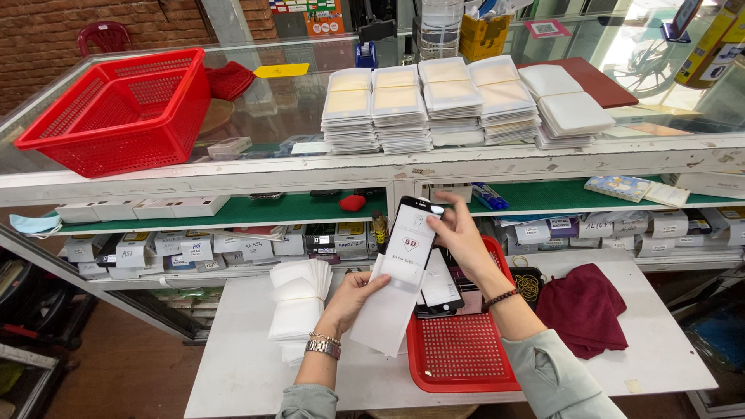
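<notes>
The left hand (pixel 353 299) pinches the lower part of a white paper sleeve (pixel 390 302), fingers closed on its edge, wrist with a metal watch turned palm-inward. The right hand (pixel 464 237) is closed on the top of a black-bordered screen protector (pixel 411 233), thumb and fingers gripping its upper edge at about 12 o'clock from the sleeve, forearm rising from 5 o'clock. The protector stands half out of the sleeve's mouth, held above the white surface (pixel 233 365), just over the near-left rim of a red tray (pixel 458 353). Behind it a second dark glass piece (pixel 440 283) seems to rest between the hands and the tray, though the overlap makes it hard to tell whether the right hand also holds it.

The thin glass is gripped only by its end, so a tilt or a snag at the sleeve's mouth could flex and crack it. A loose pinch could drop it onto the tray's hard rim. A stack of white sleeves (pixel 297 299) lies at 9 o'clock, a maroon cloth (pixel 583 306) at 3 o'clock.
</notes>
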Tool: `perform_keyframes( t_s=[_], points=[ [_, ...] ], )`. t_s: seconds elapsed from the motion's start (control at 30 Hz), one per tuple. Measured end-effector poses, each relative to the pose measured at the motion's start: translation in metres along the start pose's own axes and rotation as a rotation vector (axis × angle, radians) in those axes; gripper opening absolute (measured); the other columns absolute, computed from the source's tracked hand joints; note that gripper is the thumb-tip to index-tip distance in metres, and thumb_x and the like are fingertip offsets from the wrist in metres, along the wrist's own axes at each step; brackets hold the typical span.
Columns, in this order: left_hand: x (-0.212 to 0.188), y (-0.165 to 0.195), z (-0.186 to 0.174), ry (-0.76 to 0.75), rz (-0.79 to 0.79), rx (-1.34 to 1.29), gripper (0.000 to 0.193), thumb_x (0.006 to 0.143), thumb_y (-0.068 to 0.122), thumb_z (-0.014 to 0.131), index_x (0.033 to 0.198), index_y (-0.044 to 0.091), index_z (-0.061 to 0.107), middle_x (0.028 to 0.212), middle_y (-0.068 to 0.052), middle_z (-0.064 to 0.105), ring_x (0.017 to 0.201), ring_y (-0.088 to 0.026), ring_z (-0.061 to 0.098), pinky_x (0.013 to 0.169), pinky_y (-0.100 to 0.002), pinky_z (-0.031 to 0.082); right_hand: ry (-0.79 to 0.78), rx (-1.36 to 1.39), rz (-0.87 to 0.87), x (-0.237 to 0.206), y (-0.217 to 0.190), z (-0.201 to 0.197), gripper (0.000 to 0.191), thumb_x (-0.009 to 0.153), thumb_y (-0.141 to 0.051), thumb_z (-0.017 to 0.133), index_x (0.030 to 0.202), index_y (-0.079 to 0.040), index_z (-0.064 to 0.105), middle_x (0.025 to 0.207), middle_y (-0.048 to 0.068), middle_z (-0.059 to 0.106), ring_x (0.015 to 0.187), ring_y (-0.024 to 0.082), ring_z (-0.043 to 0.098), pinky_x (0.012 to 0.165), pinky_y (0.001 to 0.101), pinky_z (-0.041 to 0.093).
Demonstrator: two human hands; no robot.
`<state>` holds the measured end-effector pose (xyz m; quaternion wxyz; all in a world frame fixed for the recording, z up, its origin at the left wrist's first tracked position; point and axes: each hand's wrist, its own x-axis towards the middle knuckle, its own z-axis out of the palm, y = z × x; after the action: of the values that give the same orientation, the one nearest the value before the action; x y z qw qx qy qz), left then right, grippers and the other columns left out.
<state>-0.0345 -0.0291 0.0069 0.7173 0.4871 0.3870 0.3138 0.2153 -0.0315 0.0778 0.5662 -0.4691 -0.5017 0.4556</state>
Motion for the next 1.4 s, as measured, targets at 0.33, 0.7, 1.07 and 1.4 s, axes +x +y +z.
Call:
perform_keyframes(
  t_s=[0.33, 0.7, 1.07, 1.4],
  points=[
    [0.003, 0.000, -0.016, 0.432, -0.025, 0.405, 0.035, 0.091, 0.030, 0.071, 0.114, 0.004, 0.073, 0.094, -0.013, 0.079, 0.074, -0.023, 0.077, 0.072, -0.034, 0.061, -0.096, -0.542, -0.082, -0.031, 0.059, 0.025, 0.034, 0.096, -0.028, 0.062, 0.122, -0.009, 0.068, 0.124, 0.010, 0.067, 0.112, 0.024, 0.066, 0.092, 0.0403, 0.055],
    [0.013, -0.021, -0.007, 0.743, -0.002, 1.196, 0.071, 0.082, 0.003, 0.058, 0.150, 0.004, 0.037, 0.111, -0.026, 0.068, 0.101, -0.041, 0.067, 0.089, -0.048, 0.054, 0.103, -1.274, 0.387, -0.043, 0.085, -0.015, 0.088, 0.076, -0.061, 0.079, 0.136, -0.001, 0.055, 0.131, 0.023, 0.055, 0.123, 0.036, 0.055, 0.099, 0.0481, 0.052],
    [0.020, -0.024, 0.024, 0.685, -0.061, 0.798, 0.043, 0.072, 0.028, 0.089, 0.100, 0.003, 0.068, 0.093, -0.014, 0.075, 0.092, -0.031, 0.072, 0.083, -0.042, 0.056, 0.156, -0.760, 0.485, -0.045, 0.067, -0.022, 0.070, 0.077, -0.033, 0.081, 0.133, 0.001, 0.054, 0.113, 0.021, 0.071, 0.085, 0.028, 0.078, 0.072, 0.0405, 0.065],
    [0.019, -0.023, -0.001, 0.594, 0.128, 0.296, 0.028, 0.075, 0.018, 0.082, 0.095, 0.004, 0.069, 0.085, -0.008, 0.077, 0.080, -0.021, 0.072, 0.075, -0.035, 0.057, 0.244, -0.349, 0.420, -0.041, 0.078, -0.036, 0.059, 0.091, -0.018, 0.068, 0.138, 0.005, 0.041, 0.116, 0.022, 0.071, 0.099, 0.025, 0.075, 0.086, 0.0367, 0.060]
  ],
)
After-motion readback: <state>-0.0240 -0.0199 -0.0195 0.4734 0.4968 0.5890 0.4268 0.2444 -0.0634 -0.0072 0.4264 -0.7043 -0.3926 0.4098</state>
